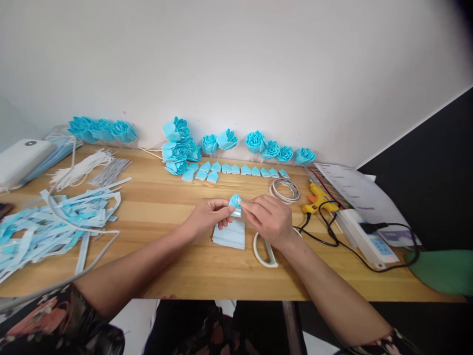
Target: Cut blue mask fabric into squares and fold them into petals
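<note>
My left hand [216, 212] pinches a small folded light-blue petal [235, 202] between thumb and fingers. A shiny strip, like clear tape, lies across its lower part. At the petal's right edge, my right hand [269, 217] has its fingers closed on it. Beneath my hands lies a flat pale-blue pleated piece [229, 235]. A white loop-shaped handle [260, 254] sits partly hidden under my right wrist. Behind my hands, several folded petals [246, 170] are laid out in rows. Rolls of tape [284, 191] rest beyond my right hand.
Blue handmade flowers [254, 141] stand along the wall. To the left are cut blue strips [55, 222], white cords [81, 167], grey wires [111, 171] and a white cable. A yellow glue gun [320, 198], a power strip [369, 241] and papers [351, 192] are at right.
</note>
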The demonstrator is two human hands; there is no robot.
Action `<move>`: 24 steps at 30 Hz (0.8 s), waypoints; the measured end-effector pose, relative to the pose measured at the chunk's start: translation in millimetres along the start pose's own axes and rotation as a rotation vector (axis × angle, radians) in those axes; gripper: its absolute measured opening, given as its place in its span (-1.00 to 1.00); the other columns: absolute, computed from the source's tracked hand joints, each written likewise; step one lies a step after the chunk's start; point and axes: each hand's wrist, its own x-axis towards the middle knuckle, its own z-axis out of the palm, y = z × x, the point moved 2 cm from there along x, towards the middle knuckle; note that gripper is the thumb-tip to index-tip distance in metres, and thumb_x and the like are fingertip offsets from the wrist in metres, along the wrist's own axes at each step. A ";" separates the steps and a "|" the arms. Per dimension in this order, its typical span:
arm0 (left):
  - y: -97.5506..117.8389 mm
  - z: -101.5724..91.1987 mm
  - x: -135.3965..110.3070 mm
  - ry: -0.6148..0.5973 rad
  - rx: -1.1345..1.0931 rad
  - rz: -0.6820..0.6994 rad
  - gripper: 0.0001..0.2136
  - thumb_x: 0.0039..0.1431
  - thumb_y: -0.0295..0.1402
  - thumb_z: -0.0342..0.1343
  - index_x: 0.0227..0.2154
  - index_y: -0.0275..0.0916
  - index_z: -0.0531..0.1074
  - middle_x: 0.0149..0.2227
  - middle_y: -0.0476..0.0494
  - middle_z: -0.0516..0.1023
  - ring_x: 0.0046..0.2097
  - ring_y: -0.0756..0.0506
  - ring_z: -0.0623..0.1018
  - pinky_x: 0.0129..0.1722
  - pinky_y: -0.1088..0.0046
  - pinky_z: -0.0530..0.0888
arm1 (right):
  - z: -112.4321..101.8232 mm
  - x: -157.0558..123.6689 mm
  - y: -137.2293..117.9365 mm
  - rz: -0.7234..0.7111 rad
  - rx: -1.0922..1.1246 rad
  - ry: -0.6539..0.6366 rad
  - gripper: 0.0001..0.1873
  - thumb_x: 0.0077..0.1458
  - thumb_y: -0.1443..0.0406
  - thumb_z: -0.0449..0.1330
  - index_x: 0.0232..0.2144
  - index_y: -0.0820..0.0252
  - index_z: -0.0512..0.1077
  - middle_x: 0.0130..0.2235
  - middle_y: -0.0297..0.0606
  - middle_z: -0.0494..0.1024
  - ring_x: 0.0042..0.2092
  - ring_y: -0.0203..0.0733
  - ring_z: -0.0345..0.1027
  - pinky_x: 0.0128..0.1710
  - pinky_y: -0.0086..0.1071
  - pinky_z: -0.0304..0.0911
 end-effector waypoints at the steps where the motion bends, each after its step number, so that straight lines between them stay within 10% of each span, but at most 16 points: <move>1: -0.1 0.0 0.1 -0.003 -0.009 0.000 -0.65 -0.04 -0.05 0.21 -0.56 -0.30 0.40 -0.59 0.00 0.41 -0.56 0.08 0.35 -0.55 0.55 0.29 | 0.1 0.3 -0.1 0.000 -0.004 -0.004 -0.87 0.18 0.42 0.14 -0.30 0.20 0.50 -0.43 -0.28 0.55 -0.38 -0.25 0.35 -0.37 -0.36 0.21; 17: -3.4 -1.7 0.6 -0.015 -0.195 -0.012 -0.65 -0.06 -0.09 0.27 -0.55 -0.33 0.43 -0.56 -0.04 0.45 -0.56 0.08 0.37 -0.52 0.54 0.30 | -0.7 0.4 0.5 0.039 0.161 -0.099 -0.73 0.17 0.40 0.12 -0.09 0.18 0.50 -0.31 -0.22 0.55 -0.29 -0.18 0.34 -0.29 -0.30 0.24; 24: -1.9 -5.4 1.7 0.001 -0.006 0.013 -0.65 0.01 -0.06 0.19 -0.53 -0.30 0.40 -0.56 -0.01 0.43 -0.55 0.07 0.36 -0.52 0.54 0.31 | -0.6 -1.3 11.3 0.475 0.613 -0.079 -0.66 0.27 0.29 0.01 0.05 0.13 0.39 -0.26 -0.25 0.52 -0.26 -0.22 0.38 -0.23 -0.30 0.29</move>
